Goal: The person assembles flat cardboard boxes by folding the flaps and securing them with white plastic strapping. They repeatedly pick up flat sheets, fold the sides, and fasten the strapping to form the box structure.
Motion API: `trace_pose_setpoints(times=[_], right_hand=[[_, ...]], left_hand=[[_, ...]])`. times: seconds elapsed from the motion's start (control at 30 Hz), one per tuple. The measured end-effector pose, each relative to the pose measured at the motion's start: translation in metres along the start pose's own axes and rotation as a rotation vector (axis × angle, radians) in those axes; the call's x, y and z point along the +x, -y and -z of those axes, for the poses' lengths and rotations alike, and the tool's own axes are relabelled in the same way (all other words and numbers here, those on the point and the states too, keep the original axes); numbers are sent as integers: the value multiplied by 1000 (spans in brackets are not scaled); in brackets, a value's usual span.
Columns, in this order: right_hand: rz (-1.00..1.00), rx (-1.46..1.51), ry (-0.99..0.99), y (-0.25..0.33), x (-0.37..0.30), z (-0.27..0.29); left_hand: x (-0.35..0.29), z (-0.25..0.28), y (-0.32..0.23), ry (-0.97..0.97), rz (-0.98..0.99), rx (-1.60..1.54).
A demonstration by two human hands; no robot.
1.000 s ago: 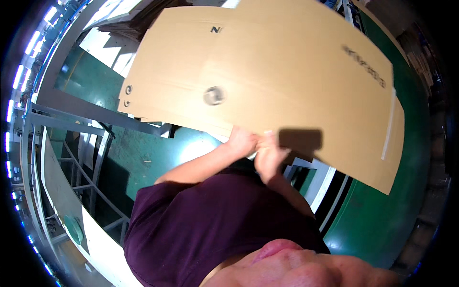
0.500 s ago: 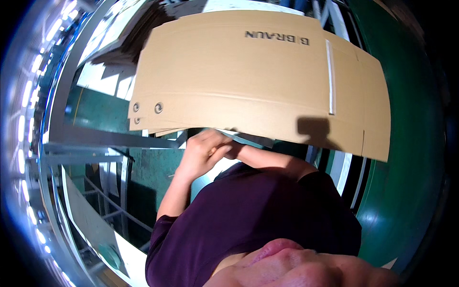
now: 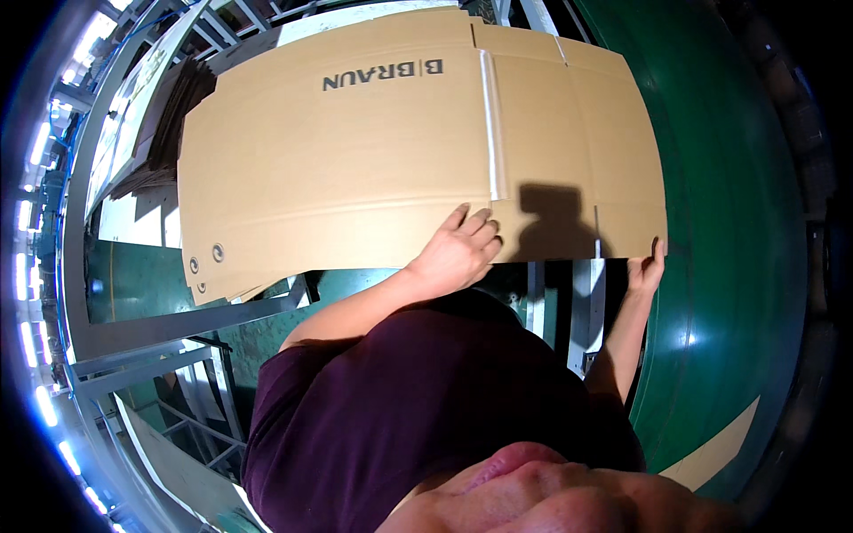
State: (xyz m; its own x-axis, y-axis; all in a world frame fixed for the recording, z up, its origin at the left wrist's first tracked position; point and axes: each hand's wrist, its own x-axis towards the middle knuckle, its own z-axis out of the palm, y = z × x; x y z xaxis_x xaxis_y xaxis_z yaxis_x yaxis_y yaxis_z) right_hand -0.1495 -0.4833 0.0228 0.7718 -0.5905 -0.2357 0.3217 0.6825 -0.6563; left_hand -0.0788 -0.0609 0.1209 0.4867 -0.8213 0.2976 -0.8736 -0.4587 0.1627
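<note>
A large flat brown cardboard box blank point(image 3: 355, 151) lies in front of me, with dark print, crease lines and a narrow white strip point(image 3: 491, 124). Ringed round holes point(image 3: 218, 252) mark its near left corner, where the edges of further sheets show beneath. My left hand point(image 3: 458, 249) rests on the blank's near edge, left of the strip's lower end, fingers loosely bent and apart. At the near right corner, my right hand point(image 3: 649, 266) has its fingers at the edge and grips the blank there; its thumb is hidden.
Grey metal framing point(image 3: 178, 329) runs along the left, below the blank's near left corner. Behind it stands a stack of dark brown sheets point(image 3: 169, 124). Green floor point(image 3: 720, 266) spreads to the right, with a piece of cardboard point(image 3: 711, 449) at the lower right.
My hands were together below the near edge; now they are apart, the left on top of the blank and the right at its right corner. The blank appears farther left in view.
</note>
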Motion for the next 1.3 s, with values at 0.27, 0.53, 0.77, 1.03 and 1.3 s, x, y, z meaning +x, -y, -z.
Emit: trace_pose_setpoints(times=[0.27, 0.53, 0.77, 1.03, 1.3], right_hand=[[557, -785, 561, -35, -82, -197], [1059, -1505, 1400, -192, -126, -215], [1002, -1462, 1377, -194, -125, -210], [908, -1597, 1465, -194, -122, -203], [781, -1511, 1264, -212, -129, -205]], left_hand=[[-52, 0, 28, -219, 200, -39], [-63, -32, 33, -314, 248, -108], [-60, -21, 36, -381, 219, -101], [-67, -25, 42, -369, 217, -91], [-68, -41, 44, -385, 309, -94]])
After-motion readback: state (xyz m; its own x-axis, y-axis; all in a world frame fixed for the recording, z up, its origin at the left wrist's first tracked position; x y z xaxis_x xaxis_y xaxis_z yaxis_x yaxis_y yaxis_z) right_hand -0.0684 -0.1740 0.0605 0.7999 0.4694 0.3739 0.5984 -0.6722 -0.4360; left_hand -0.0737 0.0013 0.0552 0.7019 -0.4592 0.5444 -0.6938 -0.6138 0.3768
